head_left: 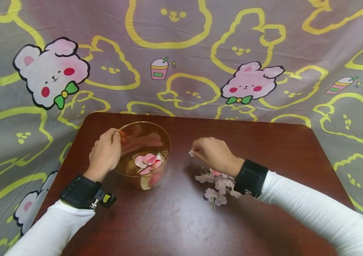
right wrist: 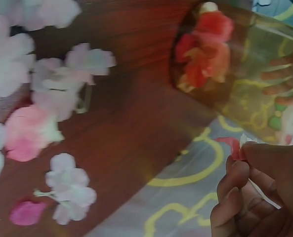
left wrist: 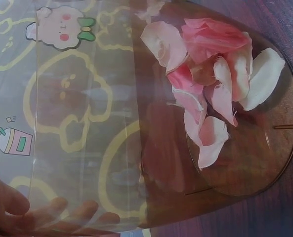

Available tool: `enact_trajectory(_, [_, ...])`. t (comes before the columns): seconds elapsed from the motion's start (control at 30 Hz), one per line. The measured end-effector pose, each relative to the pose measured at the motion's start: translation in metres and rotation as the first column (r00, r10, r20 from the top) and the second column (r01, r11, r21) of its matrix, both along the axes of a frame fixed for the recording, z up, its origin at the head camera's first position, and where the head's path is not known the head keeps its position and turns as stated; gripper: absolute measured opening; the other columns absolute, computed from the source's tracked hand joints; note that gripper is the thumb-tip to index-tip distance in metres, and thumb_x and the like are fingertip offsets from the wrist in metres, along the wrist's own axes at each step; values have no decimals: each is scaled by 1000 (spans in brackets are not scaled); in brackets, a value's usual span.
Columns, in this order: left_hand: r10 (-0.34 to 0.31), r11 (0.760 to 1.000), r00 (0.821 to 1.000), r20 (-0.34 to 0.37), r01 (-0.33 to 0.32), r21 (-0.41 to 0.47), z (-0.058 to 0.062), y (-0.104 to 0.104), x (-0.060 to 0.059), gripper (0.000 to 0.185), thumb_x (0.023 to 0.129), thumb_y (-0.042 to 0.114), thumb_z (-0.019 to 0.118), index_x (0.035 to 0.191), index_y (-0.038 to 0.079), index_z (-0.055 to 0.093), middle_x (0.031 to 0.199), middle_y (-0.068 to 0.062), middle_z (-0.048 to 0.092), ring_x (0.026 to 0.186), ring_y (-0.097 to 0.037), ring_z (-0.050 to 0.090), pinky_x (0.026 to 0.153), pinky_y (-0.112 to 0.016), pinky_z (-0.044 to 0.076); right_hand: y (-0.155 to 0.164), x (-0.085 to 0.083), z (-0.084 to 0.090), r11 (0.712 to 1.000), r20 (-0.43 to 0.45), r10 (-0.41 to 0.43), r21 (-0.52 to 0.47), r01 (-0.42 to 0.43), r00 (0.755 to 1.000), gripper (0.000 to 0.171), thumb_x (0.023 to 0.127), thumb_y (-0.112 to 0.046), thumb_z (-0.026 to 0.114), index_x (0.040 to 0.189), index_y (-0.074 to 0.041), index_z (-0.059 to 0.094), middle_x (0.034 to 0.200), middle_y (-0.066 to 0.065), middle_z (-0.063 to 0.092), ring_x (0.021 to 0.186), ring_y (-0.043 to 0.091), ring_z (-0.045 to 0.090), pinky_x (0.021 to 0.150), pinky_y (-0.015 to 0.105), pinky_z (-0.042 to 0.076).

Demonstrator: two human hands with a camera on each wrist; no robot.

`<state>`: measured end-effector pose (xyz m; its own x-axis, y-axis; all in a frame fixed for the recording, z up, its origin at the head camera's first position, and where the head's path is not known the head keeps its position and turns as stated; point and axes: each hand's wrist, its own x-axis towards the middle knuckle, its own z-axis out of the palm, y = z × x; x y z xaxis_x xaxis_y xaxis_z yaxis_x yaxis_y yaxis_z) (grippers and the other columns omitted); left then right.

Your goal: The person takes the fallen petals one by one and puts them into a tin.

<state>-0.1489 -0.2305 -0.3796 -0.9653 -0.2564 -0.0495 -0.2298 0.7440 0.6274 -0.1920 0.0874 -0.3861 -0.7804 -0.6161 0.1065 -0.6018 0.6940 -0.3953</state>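
Holding pink-white petals, clear cup [head_left: 145, 156]

You've got nothing to read here: no words, brand names or numbers stand on the clear cup [head_left: 144, 156], the petals [left wrist: 205, 94], the blossoms [head_left: 216, 186], the dark table [head_left: 181, 220] or your black wrist straps [head_left: 250, 177]. The patterned cloth [head_left: 329, 53] behind carries only pictures: pink rabbits with green bows, yellow rabbit outlines and little drink cups with straws, none of them lettered. The green patch on each printed drink cup [head_left: 159, 68] is blank as far as you can see.
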Motion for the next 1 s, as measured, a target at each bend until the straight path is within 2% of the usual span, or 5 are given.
enact_trajectory(0.27, [4,1000,1000,-5,-4,-4,0,0,-1,52,109,39,19,130,13,59,133,-19,63,115,-49,61,83,-62,43,-14,7,24,998,-83,29,-59,-34,996,8,94,-24,72,94,-16,76,85,-4,71,72,8,58,60,27,47])
enact_trajectory(0.53, [4,1000,1000,11,-4,-13,1,0,0,53,109,39,18,134,13,57,135,-20,62,117,-50,59,84,-64,43,-33,16,43,998,-92,38,-42,-42,995,9,95,-25,71,98,-18,75,91,-5,72,78,10,63,67,32,52])
enact_trajectory(0.77, [-8,1000,1000,19,8,-6,1,0,0,54,109,39,18,137,11,54,131,-21,63,114,-49,60,85,-64,43,-47,20,51,998,-108,55,-22,-57,993,9,96,-25,70,100,-19,75,95,-5,73,86,12,67,72,37,56])
enact_trajectory(1.0, [-5,1000,1000,25,5,-4,2,0,0,53,109,39,18,136,11,55,133,-21,62,114,-49,60,85,-63,43,-59,20,50,996,-88,84,-33,-88,993,10,97,-25,68,102,-19,75,97,-5,73,89,12,68,75,38,56])
